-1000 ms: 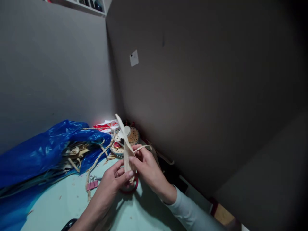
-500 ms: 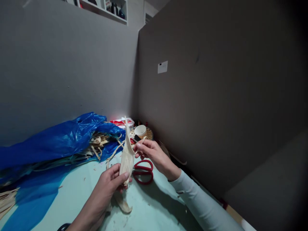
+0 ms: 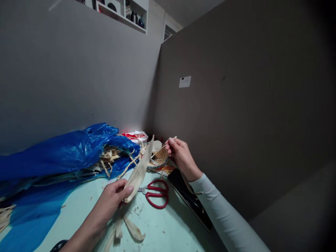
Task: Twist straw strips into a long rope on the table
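Tearing noted — thin strip (image 3: 160, 149) drawn farther right off the husk (image 3: 138, 175) than before | left hand (image 3: 112, 199) grip closed on husk, near, above worktop (image 3: 168, 227) | right hand (image 3: 180, 154) grip pinched on thin strip's end

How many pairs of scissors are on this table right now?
1. The red-handled metal scissors lie on the pale green table, just right of the left hand holding a dried pale husk. Others could be hidden under the blue plastic bag.
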The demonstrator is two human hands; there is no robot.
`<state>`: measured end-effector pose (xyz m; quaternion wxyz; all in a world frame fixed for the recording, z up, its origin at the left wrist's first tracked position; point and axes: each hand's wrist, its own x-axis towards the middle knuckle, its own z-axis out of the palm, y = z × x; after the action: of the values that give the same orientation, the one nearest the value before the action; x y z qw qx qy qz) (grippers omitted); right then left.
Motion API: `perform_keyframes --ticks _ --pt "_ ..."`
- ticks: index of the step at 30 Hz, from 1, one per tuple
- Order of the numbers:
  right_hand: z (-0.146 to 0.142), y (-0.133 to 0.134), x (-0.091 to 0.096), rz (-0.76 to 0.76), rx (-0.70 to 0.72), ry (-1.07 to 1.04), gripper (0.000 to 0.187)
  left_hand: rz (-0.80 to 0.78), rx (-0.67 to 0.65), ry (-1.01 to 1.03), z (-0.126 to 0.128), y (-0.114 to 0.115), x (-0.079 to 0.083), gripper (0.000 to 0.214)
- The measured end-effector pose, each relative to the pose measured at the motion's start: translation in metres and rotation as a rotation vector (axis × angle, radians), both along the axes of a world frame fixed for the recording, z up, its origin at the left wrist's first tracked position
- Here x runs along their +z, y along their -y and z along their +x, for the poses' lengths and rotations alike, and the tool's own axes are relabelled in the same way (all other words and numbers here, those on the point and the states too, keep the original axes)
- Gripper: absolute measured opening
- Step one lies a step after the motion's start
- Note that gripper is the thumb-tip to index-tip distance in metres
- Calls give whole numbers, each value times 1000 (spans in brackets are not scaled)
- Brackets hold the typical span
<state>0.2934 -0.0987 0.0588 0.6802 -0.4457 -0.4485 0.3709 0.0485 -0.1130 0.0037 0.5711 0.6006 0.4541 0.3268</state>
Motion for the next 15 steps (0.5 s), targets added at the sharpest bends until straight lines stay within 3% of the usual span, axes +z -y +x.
perform_keyframes --ticks 6,10,15 --pt "43 13 42 146 -268 -51 35 -23 36 -12 1 -9 -12 40" --pt "60 34 65 210 -372 -39 30 -46 75 -15 -3 -16 -16 35" --pt "59 72 80 207 -374 287 22 -84 140 2 -14 -25 -13 31"
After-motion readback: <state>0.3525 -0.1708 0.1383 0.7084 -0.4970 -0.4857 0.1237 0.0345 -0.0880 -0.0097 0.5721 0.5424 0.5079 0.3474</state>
